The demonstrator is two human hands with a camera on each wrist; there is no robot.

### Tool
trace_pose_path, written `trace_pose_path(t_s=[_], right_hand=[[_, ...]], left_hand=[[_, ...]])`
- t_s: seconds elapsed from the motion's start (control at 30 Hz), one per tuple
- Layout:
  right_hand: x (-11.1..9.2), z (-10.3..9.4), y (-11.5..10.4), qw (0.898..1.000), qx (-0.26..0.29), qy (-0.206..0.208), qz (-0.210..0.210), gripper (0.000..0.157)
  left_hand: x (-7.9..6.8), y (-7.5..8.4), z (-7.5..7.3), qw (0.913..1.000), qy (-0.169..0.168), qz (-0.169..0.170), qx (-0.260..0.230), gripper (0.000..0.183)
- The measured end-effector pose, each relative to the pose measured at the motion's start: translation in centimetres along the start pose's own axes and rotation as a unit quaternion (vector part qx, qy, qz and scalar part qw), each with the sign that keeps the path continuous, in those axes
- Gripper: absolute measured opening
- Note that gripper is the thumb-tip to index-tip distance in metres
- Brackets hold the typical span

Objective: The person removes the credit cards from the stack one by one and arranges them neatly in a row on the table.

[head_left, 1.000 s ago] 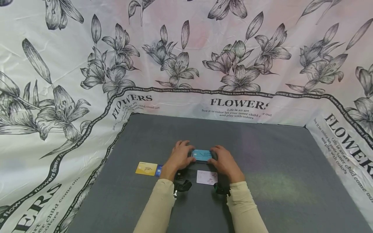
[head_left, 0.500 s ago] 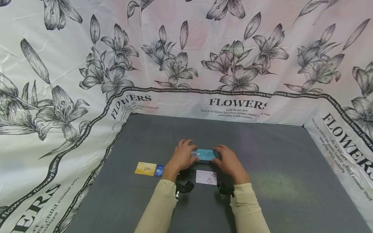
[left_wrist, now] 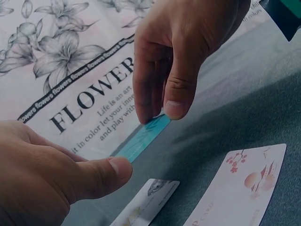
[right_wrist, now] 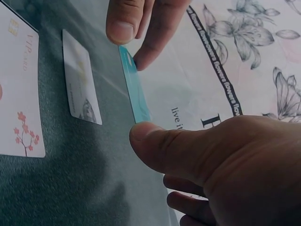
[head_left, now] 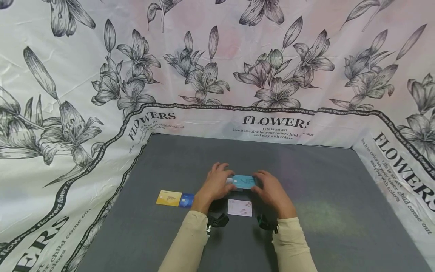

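Note:
A light-blue VIP card (head_left: 244, 181) is held up off the table between both hands. My left hand (head_left: 215, 185) pinches its left end, and its thumb (left_wrist: 106, 174) shows along the edge in the left wrist view. At the opposite end, my right hand (head_left: 273, 190) grips the card between thumb and fingers. Beneath the raised card lies a white card (right_wrist: 81, 77) with a grey flower print, mostly covered in the head view. Nearer the body, a pale pink VIP card (head_left: 239, 208) with red blossoms lies flat.
Left of the left forearm, a yellow card (head_left: 168, 198) lies beside a blue card (head_left: 186, 200), partly behind the wrist. All rest on a dark grey table (head_left: 333, 226). A flower-printed sheet (head_left: 204, 75) rises along the back and sides.
Both hands have shifted a little to the right, carrying the light-blue card with them. More of the white card shows left of it. The pink and yellow cards stay put.

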State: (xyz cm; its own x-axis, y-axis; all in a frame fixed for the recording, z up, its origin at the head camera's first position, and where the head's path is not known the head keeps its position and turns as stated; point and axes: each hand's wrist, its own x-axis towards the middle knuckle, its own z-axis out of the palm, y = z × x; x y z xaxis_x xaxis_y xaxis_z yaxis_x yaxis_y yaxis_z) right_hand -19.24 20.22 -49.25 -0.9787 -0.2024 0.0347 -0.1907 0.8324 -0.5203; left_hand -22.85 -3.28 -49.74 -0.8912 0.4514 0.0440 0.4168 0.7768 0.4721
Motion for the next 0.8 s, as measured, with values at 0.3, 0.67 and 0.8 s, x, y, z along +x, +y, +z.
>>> trace_pose_path(t_s=[0.3,0.67,0.8], right_hand=[[-0.8,-0.6,0.5,1.000,-0.002,0.007,-0.002,0.049],[-1.8,-1.3,1.1,1.000,-0.008,0.010,0.002,0.047],[-2.2,-1.5,1.3,1.000,-0.007,0.007,0.011,0.048]], left_hand=[[0.2,0.9,0.3,0.9999,-0.004,0.009,0.007,0.048],[0.5,1.9,0.8,0.9997,-0.014,0.012,0.015,0.047],[0.6,2.2,1.0,0.9996,-0.013,0.019,0.016,0.046]])
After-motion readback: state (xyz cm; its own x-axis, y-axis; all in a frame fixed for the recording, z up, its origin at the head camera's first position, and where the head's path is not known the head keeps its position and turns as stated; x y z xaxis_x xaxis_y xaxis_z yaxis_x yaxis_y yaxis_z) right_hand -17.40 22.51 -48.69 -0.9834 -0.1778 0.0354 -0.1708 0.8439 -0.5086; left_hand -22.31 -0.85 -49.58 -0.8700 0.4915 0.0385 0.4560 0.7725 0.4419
